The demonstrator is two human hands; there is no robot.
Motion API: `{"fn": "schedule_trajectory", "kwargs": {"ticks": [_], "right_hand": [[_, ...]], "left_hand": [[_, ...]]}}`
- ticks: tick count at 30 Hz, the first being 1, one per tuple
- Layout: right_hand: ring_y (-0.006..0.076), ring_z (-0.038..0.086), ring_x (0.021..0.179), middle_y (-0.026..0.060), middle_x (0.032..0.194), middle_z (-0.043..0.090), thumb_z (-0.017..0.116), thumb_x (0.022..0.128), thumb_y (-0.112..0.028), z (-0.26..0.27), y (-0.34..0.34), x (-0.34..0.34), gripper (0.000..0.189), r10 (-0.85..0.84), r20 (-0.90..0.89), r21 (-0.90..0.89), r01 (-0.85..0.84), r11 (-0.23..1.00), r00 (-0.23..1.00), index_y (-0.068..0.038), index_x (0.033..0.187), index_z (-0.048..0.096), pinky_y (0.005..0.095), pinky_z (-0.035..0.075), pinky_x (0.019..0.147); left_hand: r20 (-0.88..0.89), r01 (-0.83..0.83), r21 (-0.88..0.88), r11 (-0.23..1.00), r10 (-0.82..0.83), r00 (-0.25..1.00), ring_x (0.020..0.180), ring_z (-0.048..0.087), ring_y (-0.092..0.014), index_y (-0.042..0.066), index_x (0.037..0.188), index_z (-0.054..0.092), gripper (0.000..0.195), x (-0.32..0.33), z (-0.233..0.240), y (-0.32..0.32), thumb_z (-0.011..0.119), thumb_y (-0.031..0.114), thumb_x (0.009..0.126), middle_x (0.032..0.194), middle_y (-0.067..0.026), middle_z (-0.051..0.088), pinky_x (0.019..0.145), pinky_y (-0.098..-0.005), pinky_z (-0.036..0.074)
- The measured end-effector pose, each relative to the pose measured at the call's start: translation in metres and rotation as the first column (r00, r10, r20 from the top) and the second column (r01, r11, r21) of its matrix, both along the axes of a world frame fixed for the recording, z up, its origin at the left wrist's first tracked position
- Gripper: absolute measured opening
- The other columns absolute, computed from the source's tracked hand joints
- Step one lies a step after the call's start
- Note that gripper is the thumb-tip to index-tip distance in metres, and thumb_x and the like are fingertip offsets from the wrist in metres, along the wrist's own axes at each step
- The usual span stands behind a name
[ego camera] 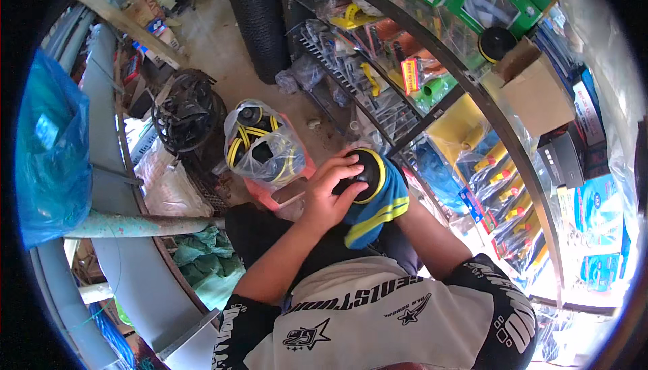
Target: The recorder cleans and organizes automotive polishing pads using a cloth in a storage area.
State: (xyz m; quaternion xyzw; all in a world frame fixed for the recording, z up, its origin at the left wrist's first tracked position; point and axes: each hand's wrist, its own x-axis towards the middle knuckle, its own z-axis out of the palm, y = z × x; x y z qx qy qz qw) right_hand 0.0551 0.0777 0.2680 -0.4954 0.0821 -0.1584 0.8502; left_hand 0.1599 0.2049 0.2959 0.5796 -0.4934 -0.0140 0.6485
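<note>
My left hand [334, 188] grips a round black disc with a yellow rim [373, 173], its fingers and thumb closed about the dark raised middle. A blue cloth with yellow-green stripes [377, 218] hangs below and behind the disc. My right hand lies behind the cloth and disc; only the forearm [430, 233] shows, so its fingers are hidden. Beyond my hands, a clear plastic bag [288, 155] holds several similar black and yellow round pieces. The bag rests on a red plastic stool or crate [263, 195].
A glass display case with a dark frame [486, 97] curves along the right, with packaged tools inside and a cardboard box [539, 91] on top. A black roll [258, 21] stands ahead. At left are a blue plastic bag [53, 157] and a painted pipe [147, 225].
</note>
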Motion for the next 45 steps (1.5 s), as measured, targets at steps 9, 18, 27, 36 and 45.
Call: {"fn": "schedule_trajectory", "kwargs": {"ticks": [9, 18, 27, 36, 45], "right_hand": [[0.0240, 0.061, 0.063, 0.0091, 0.074, 0.064, 0.057, 0.091, -0.022, 0.072, -0.018, -0.060, 0.017, -0.280, -0.288, 0.279, 0.360, 0.890, 0.916, -0.006, 0.087, 0.062, 0.0307, 0.051, 0.063], [0.0295, 0.061, 0.064, 0.0103, 0.071, 0.065, 0.072, 0.074, -0.026, 0.061, -0.028, -0.119, 0.023, -0.458, -0.057, -0.835, 0.209, 0.509, 0.887, -0.007, 0.087, 0.070, 0.0338, 0.049, 0.063], [0.0264, 0.062, 0.068, 0.0092, 0.075, 0.066, 0.071, 0.076, -0.021, 0.051, -0.033, -0.160, 0.021, -0.515, -0.250, -0.743, 0.179, 0.646, 0.820, -0.006, 0.090, 0.069, 0.0326, 0.049, 0.066], [0.0233, 0.062, 0.072, 0.0080, 0.079, 0.067, 0.070, 0.078, -0.016, 0.051, -0.046, -0.137, 0.020, -0.469, -0.212, -0.760, 0.157, 0.630, 0.858, -0.004, 0.094, 0.068, 0.0314, 0.049, 0.068], [0.0203, 0.063, 0.076, 0.0069, 0.082, 0.068, 0.068, 0.080, -0.012, 0.051, -0.040, -0.120, 0.020, -0.427, -0.187, -0.765, 0.142, 0.629, 0.885, -0.002, 0.098, 0.067, 0.0303, 0.050, 0.071]], "left_hand": [[-0.600, 0.082, -0.175, 0.981, -0.172, 0.781, 0.107, 0.058, -0.020, 0.000, 0.115, 0.057, 0.020, 0.029, 0.077, -0.042, 0.050, 0.011, 0.100, 0.116, -0.0116, 0.060, 0.094, -0.0323, 0.047], [0.399, -0.004, -0.233, 0.973, 0.099, 0.912, 0.082, 0.063, -0.029, 0.009, 0.099, 0.071, 0.025, 0.076, 0.180, -0.271, 0.077, 0.023, 0.078, 0.088, -0.0108, 0.069, 0.073, -0.0366, 0.049], [0.360, 0.037, -0.215, 0.976, 0.044, 0.932, 0.073, 0.061, -0.032, 0.007, 0.082, 0.064, 0.020, 0.059, 0.171, -0.368, 0.079, 0.016, 0.072, 0.085, -0.0122, 0.056, 0.066, -0.0428, 0.048], [0.532, 0.228, -0.156, 0.961, -0.113, 0.839, 0.088, 0.062, -0.031, 0.007, 0.089, 0.065, 0.020, 0.049, 0.171, -0.363, 0.076, 0.011, 0.073, 0.096, -0.0093, 0.062, 0.074, -0.0405, 0.051], [0.434, 0.186, -0.130, 0.974, -0.112, 0.894, 0.099, 0.064, -0.032, 0.011, 0.109, 0.065, 0.028, 0.054, 0.168, -0.305, 0.071, 0.011, 0.081, 0.112, -0.0107, 0.065, 0.084, -0.0380, 0.052]]}}
